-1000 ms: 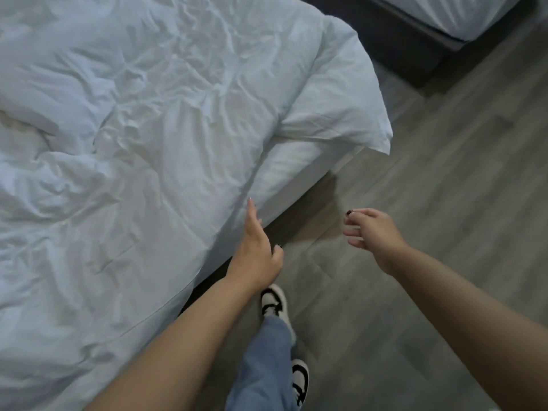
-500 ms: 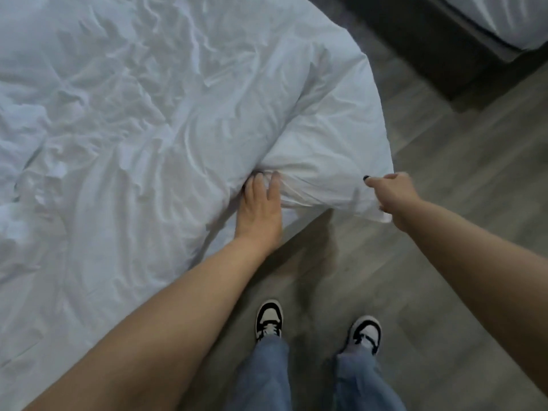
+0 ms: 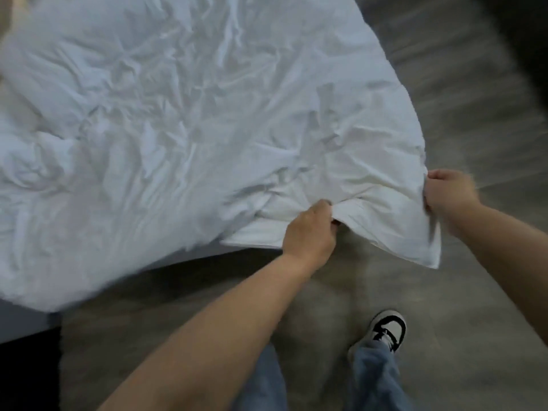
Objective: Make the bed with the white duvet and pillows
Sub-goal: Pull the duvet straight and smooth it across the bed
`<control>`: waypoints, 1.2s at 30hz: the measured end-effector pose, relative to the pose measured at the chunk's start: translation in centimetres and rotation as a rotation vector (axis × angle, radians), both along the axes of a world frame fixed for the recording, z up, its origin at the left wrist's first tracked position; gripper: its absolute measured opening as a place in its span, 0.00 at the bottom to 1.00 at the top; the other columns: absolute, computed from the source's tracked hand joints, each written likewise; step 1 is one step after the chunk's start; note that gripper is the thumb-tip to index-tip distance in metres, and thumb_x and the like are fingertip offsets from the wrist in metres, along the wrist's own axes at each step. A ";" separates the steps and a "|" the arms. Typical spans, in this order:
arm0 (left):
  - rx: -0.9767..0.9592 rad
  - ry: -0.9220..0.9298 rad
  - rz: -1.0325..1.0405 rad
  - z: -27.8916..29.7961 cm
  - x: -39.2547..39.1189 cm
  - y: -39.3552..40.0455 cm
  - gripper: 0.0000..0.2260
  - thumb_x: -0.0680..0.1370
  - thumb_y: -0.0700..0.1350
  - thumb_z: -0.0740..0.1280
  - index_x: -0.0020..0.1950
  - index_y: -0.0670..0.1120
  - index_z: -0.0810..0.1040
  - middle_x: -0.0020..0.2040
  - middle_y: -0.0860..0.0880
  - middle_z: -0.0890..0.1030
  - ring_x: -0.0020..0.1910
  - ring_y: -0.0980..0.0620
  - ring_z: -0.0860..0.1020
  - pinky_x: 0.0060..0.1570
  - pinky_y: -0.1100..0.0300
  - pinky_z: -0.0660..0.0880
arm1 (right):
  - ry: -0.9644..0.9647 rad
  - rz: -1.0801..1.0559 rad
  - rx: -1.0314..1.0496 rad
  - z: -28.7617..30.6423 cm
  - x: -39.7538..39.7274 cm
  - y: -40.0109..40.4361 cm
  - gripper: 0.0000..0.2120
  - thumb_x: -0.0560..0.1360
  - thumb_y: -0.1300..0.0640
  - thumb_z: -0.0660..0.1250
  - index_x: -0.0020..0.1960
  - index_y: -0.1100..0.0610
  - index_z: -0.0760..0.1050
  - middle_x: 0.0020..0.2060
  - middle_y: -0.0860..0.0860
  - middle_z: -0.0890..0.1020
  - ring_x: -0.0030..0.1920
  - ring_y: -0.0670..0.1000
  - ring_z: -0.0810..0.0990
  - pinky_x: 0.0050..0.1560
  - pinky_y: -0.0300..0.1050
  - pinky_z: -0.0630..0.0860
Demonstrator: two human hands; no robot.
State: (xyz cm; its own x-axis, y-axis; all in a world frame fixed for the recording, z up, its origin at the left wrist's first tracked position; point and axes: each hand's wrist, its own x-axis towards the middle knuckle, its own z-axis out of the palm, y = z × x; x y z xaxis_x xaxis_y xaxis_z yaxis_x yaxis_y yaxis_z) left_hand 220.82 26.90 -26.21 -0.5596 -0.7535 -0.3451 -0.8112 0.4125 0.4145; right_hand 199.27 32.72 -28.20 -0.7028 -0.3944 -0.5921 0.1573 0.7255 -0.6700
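Note:
The crumpled white duvet (image 3: 184,120) covers the bed and fills the upper left of the head view. Its near corner hangs out over the floor toward me. My left hand (image 3: 310,229) grips the duvet's lower edge in a bunched fold. My right hand (image 3: 447,192) grips the same edge farther right, just above the drooping corner tip. The stretch of duvet between my hands is lifted off the bed. No pillow can be told apart from the duvet here.
Grey wood-look floor (image 3: 444,292) lies under me and to the right. The bed's dark base (image 3: 26,366) shows at the lower left. My legs in blue jeans and a black-and-white shoe (image 3: 388,329) stand close to the bed. A dark shape sits at the top right.
Both hands went from reaching toward the bed's corner to gripping the duvet's edge. The corner has been pulled out over the floor toward me, and the view has swung.

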 end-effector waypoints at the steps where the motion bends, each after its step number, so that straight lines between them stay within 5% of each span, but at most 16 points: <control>1: 0.035 0.017 -0.001 0.3 -1.9 1.8 0.10 0.82 0.48 0.60 0.57 0.43 0.70 0.52 0.41 0.79 0.49 0.39 0.77 0.44 0.50 0.70 | 0.030 -0.009 0.014 0.7 -2.2 0.6 0.08 0.77 0.59 0.64 0.45 0.62 0.79 0.32 0.56 0.74 0.35 0.53 0.72 0.39 0.46 0.70; 6: 0.080 0.035 0.034 -0.4 -7.7 5.5 0.10 0.82 0.49 0.60 0.55 0.42 0.69 0.53 0.41 0.77 0.50 0.40 0.76 0.44 0.49 0.72 | 0.251 -0.012 0.008 3.9 -11.8 1.4 0.03 0.75 0.55 0.65 0.47 0.53 0.77 0.43 0.56 0.82 0.41 0.56 0.79 0.46 0.53 0.78; 9: 0.120 -0.072 0.026 -2.0 -8.7 5.0 0.14 0.80 0.46 0.63 0.63 0.42 0.69 0.61 0.41 0.74 0.59 0.42 0.73 0.52 0.50 0.70 | 0.384 0.218 0.088 4.0 -13.7 0.8 0.05 0.76 0.58 0.64 0.46 0.57 0.77 0.44 0.56 0.81 0.47 0.57 0.79 0.52 0.50 0.76; 13: 0.196 -0.234 -0.202 -1.9 -10.8 3.4 0.25 0.74 0.50 0.70 0.67 0.45 0.67 0.65 0.44 0.70 0.65 0.42 0.70 0.61 0.51 0.69 | 0.309 0.424 0.310 2.2 -13.0 1.1 0.07 0.74 0.63 0.66 0.45 0.67 0.79 0.45 0.62 0.82 0.43 0.59 0.76 0.45 0.47 0.73; 19: -0.159 0.192 0.128 2.0 -12.9 -5.1 0.18 0.79 0.45 0.63 0.69 0.45 0.70 0.68 0.46 0.71 0.67 0.46 0.70 0.64 0.50 0.70 | 0.245 0.673 0.391 1.0 -10.7 -1.1 0.15 0.76 0.59 0.61 0.60 0.63 0.71 0.51 0.62 0.78 0.47 0.61 0.76 0.46 0.48 0.71; 23: -0.141 -0.114 0.207 1.2 -12.9 -11.8 0.28 0.83 0.53 0.56 0.81 0.49 0.51 0.81 0.45 0.46 0.79 0.44 0.45 0.76 0.44 0.49 | 0.263 0.710 0.372 1.8 -10.1 -5.6 0.26 0.74 0.56 0.62 0.70 0.58 0.59 0.65 0.62 0.70 0.64 0.65 0.70 0.63 0.55 0.69; 27: 0.013 -0.323 0.179 -2.0 -13.7 -13.6 0.30 0.83 0.61 0.46 0.79 0.54 0.35 0.79 0.48 0.32 0.78 0.43 0.34 0.74 0.36 0.39 | 0.206 0.947 0.424 2.5 -10.2 -10.3 0.21 0.76 0.58 0.58 0.68 0.61 0.61 0.66 0.61 0.65 0.65 0.63 0.68 0.66 0.54 0.66; 30: 0.059 -0.297 0.236 -1.5 -14.6 -13.3 0.30 0.83 0.58 0.49 0.80 0.52 0.38 0.79 0.46 0.34 0.78 0.43 0.36 0.74 0.37 0.41 | 0.238 1.093 0.350 4.4 -11.7 -13.3 0.23 0.77 0.58 0.60 0.71 0.61 0.62 0.69 0.57 0.63 0.69 0.59 0.65 0.67 0.51 0.65; 33: 0.188 -0.079 0.372 2.3 -15.6 -13.5 0.28 0.84 0.54 0.53 0.81 0.48 0.47 0.81 0.46 0.40 0.80 0.47 0.42 0.77 0.45 0.47 | 0.244 1.197 0.220 8.3 -13.9 -15.9 0.30 0.79 0.55 0.61 0.77 0.57 0.55 0.74 0.54 0.61 0.73 0.55 0.61 0.71 0.47 0.62; 36: 0.260 0.115 0.495 7.9 -17.0 -15.0 0.26 0.84 0.51 0.56 0.80 0.47 0.53 0.81 0.49 0.48 0.79 0.53 0.48 0.76 0.56 0.51 | 0.271 1.182 0.113 13.4 -15.9 -18.2 0.27 0.79 0.55 0.59 0.77 0.56 0.59 0.74 0.53 0.65 0.73 0.53 0.63 0.70 0.45 0.63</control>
State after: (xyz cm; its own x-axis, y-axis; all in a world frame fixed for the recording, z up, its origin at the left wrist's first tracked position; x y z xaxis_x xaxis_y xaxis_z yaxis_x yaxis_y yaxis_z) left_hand 203.83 11.93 -18.27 -0.2062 -0.8336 -0.5124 -0.8255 -0.1330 0.5486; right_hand 183.37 14.54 -14.81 -0.0513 -0.8307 -0.5544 -0.7749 0.3833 -0.5026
